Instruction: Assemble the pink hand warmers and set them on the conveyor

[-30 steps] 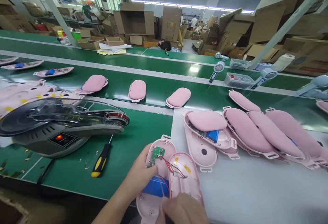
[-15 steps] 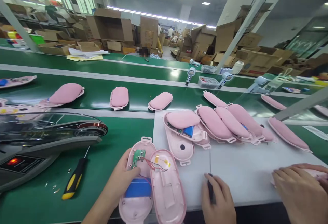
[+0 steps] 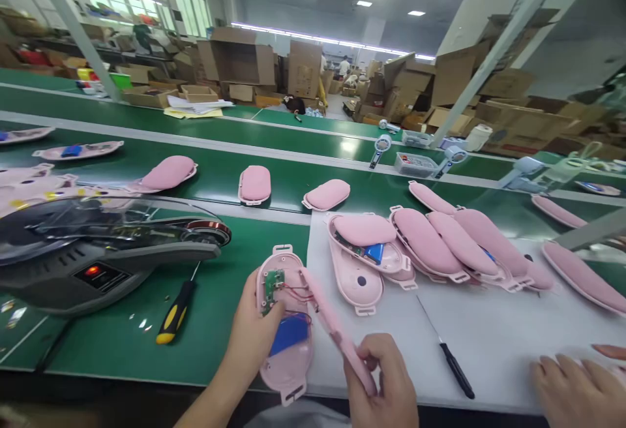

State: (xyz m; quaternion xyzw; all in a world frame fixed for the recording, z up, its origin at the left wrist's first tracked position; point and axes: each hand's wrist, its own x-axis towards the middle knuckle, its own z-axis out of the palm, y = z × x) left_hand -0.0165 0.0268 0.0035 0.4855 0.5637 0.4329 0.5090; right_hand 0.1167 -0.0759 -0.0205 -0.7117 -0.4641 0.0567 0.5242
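My left hand grips the left edge of a pink plastic casing half, its thumb over the inside. Within this half sit a green circuit board and a blue battery pack. My right hand holds the other pink shell half by its lower end, tilted up on edge. Thin red wires run between both halves. On the white sheet to the right lies a black-handled screwdriver, touched by neither hand.
A yellow-and-black screwdriver lies beside a grey machine with a red light. Several pink padded casings are piled ahead on the white sheet. More stand along the green belt. Another person's hand is at right.
My right hand has let go of the black screwdriver, leaving it on the sheet, and taken hold of the second shell half. That half has gone from lying flat to tilted on edge.
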